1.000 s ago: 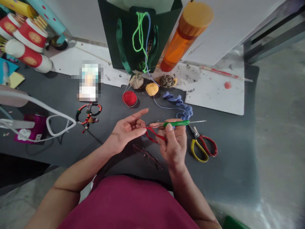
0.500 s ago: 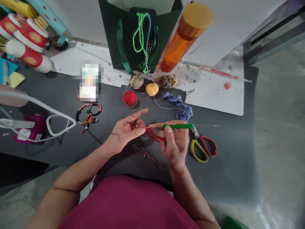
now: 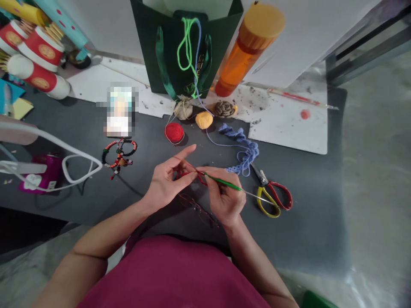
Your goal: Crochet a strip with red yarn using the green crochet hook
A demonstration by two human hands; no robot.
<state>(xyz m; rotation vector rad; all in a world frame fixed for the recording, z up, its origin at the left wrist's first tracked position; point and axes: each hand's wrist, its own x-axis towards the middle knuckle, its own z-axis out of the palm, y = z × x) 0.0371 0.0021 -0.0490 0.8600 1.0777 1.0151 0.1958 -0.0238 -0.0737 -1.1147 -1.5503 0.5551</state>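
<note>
My right hand (image 3: 226,194) is closed around a crochet hook (image 3: 226,184) with a green handle, its bare metal end slanting down to the right over the scissors. The hook's other end meets red yarn (image 3: 201,176) at my left fingertips. My left hand (image 3: 168,179) pinches that yarn between thumb and fingers, with its index finger stretched out and a strand running over it. Just beyond lies a red yarn ball (image 3: 174,133). Some of the worked yarn is hidden by my fingers. Folded eyeglasses (image 3: 199,209) lie below my hands.
Scissors (image 3: 272,194) lie right of my right hand, beside a curly blue crocheted strip (image 3: 245,145). Behind are a yellow yarn ball (image 3: 204,120), a dark green paper bag (image 3: 146,51) and an orange bottle (image 3: 239,57). A beaded bracelet (image 3: 120,156) and a white cable (image 3: 77,149) are left.
My right hand has moved left, close against my left fingertips. The hook has tilted, its free end swinging downward. The red loops stretched between my hands have drawn together.
</note>
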